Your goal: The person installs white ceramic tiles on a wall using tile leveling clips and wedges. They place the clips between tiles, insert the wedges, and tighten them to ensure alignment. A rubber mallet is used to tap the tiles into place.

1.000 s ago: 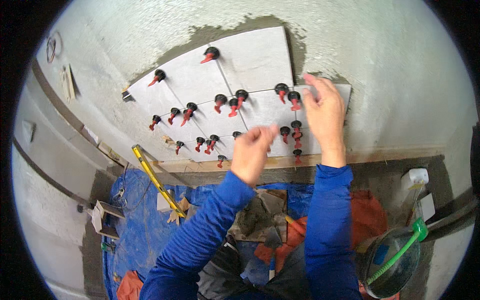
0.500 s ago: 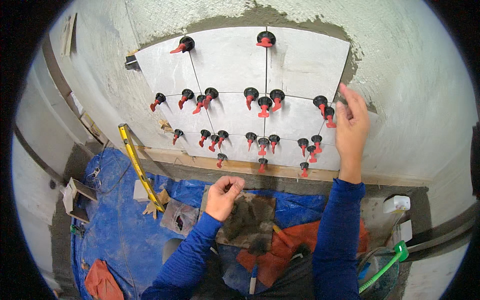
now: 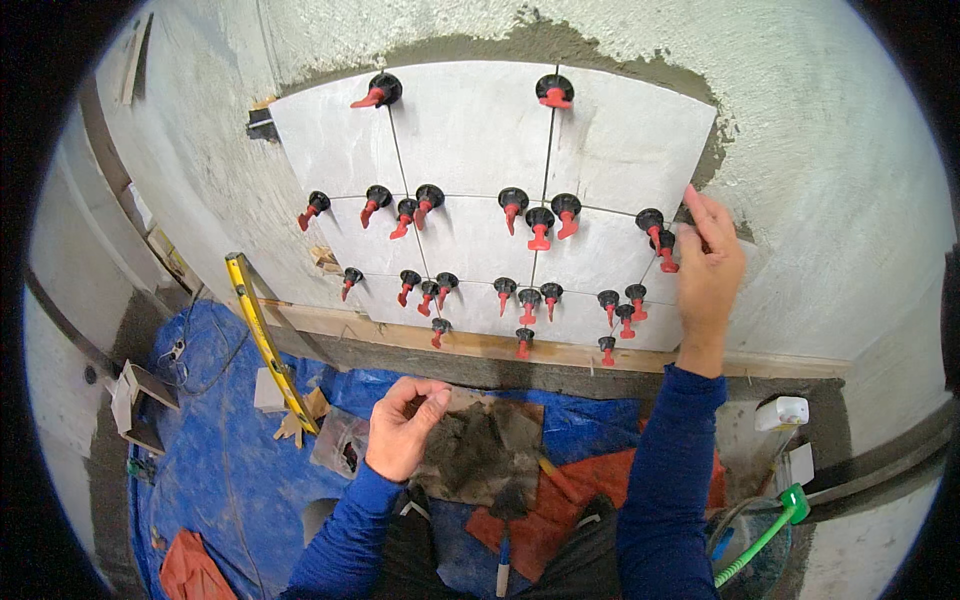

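Note:
My right hand (image 3: 712, 275) is raised at the right edge of the tiled area, its index finger stretched up along the lower right corner of the upper right wall tile (image 3: 630, 135). Just left of its thumb are a tile levelling clip (image 3: 650, 222) with a black round base and a second clip (image 3: 668, 252) with a red handle. Lower down, my left hand (image 3: 405, 428) hovers in front of the wall foot with thumb and index finger pinched together. Anything between those fingertips is too small to make out. Several more such clips sit along the tile joints.
A wooden batten (image 3: 470, 345) runs beneath the tiles. On the blue tarp (image 3: 215, 440) lean a yellow spirit level (image 3: 262, 335) and offcuts. A mortar-covered board (image 3: 480, 450), a trowel (image 3: 507, 520) and orange cloth (image 3: 580, 500) lie below me. At right stands a bucket with a green-handled brush (image 3: 765, 540).
My left hand has shifted left and slightly down. My right hand stays by the tile edge, a little lower in view. The whole view has tilted slightly.

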The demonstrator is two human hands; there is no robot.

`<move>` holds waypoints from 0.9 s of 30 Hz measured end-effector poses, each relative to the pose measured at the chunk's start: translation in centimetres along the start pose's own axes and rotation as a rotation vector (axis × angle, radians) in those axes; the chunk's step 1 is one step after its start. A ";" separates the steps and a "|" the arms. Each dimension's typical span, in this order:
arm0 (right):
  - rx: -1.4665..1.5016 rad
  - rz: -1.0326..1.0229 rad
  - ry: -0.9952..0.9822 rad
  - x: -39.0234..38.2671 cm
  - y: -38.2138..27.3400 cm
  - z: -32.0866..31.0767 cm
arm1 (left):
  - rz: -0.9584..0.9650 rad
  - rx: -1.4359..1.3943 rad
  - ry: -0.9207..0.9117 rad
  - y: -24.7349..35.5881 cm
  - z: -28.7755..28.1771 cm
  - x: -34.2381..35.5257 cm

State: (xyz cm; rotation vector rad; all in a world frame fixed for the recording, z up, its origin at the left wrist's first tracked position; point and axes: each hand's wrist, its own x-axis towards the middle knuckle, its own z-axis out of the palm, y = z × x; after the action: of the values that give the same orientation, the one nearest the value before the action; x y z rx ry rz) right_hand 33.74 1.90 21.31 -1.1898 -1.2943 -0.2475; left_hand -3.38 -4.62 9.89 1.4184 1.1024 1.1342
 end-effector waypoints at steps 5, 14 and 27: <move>-0.221 -0.005 0.019 0.1 -1.7 0.0 | 0.289 0.178 0.121 3.0 4.0 2.0; 0.004 -0.146 0.022 -2.0 -8.9 4.5 | 0.927 0.431 0.396 16.0 6.8 10.4; -0.100 -0.061 -0.115 0.7 -8.7 3.8 | 1.063 0.437 0.429 18.6 8.9 18.6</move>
State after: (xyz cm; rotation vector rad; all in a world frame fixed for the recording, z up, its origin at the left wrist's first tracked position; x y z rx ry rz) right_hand 25.35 1.38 25.85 -1.2657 -1.4334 -0.2949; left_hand 9.65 10.20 29.36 2.2932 0.8843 2.0987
